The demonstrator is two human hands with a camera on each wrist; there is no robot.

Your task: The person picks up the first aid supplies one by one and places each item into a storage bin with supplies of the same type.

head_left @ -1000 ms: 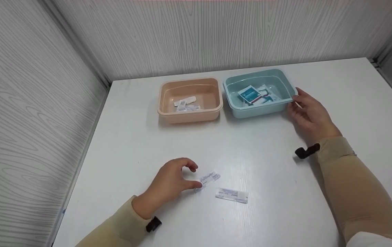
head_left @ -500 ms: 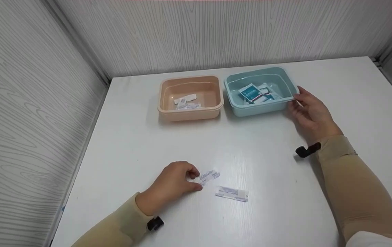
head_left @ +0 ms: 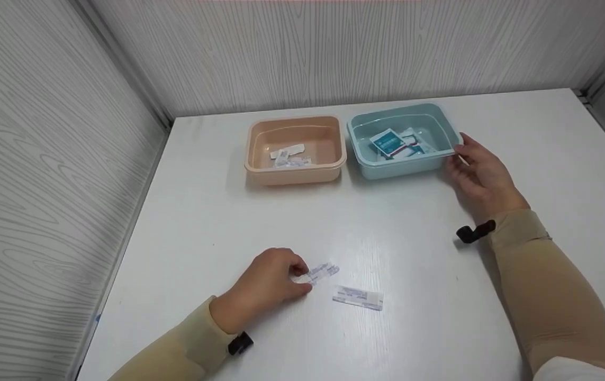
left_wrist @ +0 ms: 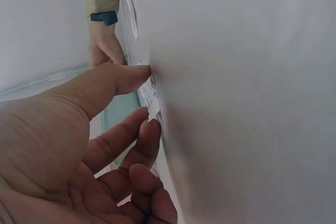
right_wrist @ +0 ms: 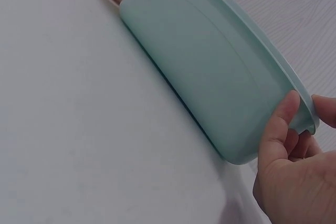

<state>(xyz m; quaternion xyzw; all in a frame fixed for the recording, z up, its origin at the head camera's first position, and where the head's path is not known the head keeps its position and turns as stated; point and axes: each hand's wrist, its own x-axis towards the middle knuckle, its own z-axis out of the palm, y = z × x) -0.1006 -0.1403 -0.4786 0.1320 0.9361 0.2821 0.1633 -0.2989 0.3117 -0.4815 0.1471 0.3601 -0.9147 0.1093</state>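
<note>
In the head view, my left hand (head_left: 270, 278) is low over the table, thumb and curled fingers about the left end of a wrapped adhesive bandage (head_left: 325, 271) with purple print. The left wrist view shows the bandage (left_wrist: 150, 98) between thumb and fingertips. A second wrapped bandage (head_left: 358, 298) lies flat just to the right. My right hand (head_left: 485, 172) grips the near right corner of a light blue plastic basin (head_left: 400, 168). The right wrist view has its thumb and fingers (right_wrist: 281, 124) pinching the basin's rim.
Left of the blue basin stands a peach basin (head_left: 297, 176) with several white wrapped strips inside. Teal and white sachets (head_left: 388, 143) lie in the blue one. Wood-grain panels (head_left: 302, 58) bound the white table (head_left: 196, 222) at the back and left.
My left fingers have closed in from a wider spread to the bandage's end, and that bandage has shifted slightly. The right hand keeps its hold on the blue basin.
</note>
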